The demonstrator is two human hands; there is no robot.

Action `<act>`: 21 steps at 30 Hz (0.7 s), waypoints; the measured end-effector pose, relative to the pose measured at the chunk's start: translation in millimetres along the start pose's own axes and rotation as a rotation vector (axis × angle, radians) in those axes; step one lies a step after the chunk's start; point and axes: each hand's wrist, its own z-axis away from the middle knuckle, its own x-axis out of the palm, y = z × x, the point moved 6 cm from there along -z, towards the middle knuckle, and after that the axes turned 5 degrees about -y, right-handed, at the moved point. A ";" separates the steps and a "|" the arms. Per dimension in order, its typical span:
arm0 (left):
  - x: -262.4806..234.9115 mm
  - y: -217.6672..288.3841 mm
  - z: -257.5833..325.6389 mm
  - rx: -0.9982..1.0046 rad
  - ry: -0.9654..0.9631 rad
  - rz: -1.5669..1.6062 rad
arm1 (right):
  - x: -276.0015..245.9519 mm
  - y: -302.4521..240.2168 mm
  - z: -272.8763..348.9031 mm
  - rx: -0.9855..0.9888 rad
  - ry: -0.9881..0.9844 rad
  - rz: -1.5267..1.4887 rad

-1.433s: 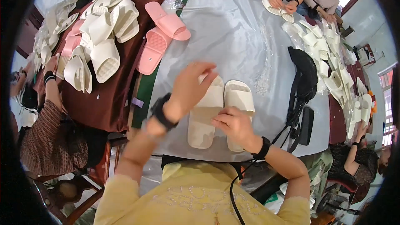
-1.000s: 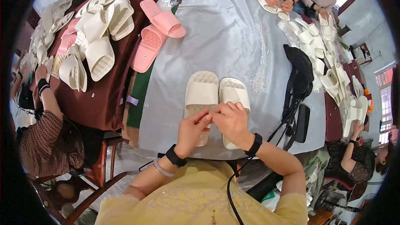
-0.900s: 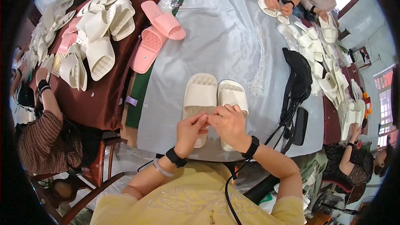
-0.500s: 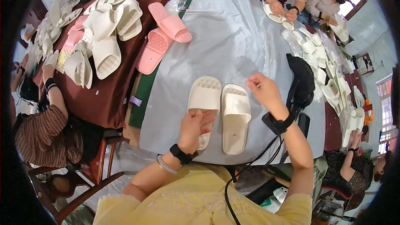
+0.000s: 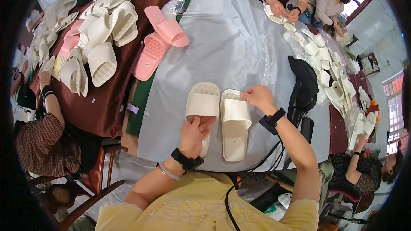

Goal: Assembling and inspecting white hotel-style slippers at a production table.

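The grey table sheet [image 5: 239,42] carries two cream slippers [image 5: 234,124] side by side near its front edge. They appear light, soft and flexible; grip at strap or heel. Left hand [image 5: 193,131] pinches the left heel; right hand [image 5: 258,97] pinches the right toe. A black bag [image 5: 305,83] crowds the right side.

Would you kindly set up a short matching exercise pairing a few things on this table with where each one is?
Things:
1. left hand
2. right hand
3. pink slippers
4. black bag

Places:
A. on the brown cloth's edge, far left of the grey sheet
B. at the toe end of the right cream slipper
C. right of the cream pair
D. on the heel of the left cream slipper

Pairs: 1-D, 2-B, 3-A, 4-C
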 end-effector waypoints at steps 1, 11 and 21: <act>-0.8 -0.6 -0.9 0.013 -0.009 0.046 | 3.3 0.3 -2.9 -0.006 -0.003 0.001; -6.1 -5.7 -2.9 0.038 0.023 0.008 | 8.8 9.7 -10.0 -0.031 0.063 -0.318; -8.4 -6.1 -6.4 0.041 -0.006 -0.005 | -44.0 1.1 15.0 0.007 -0.065 -0.324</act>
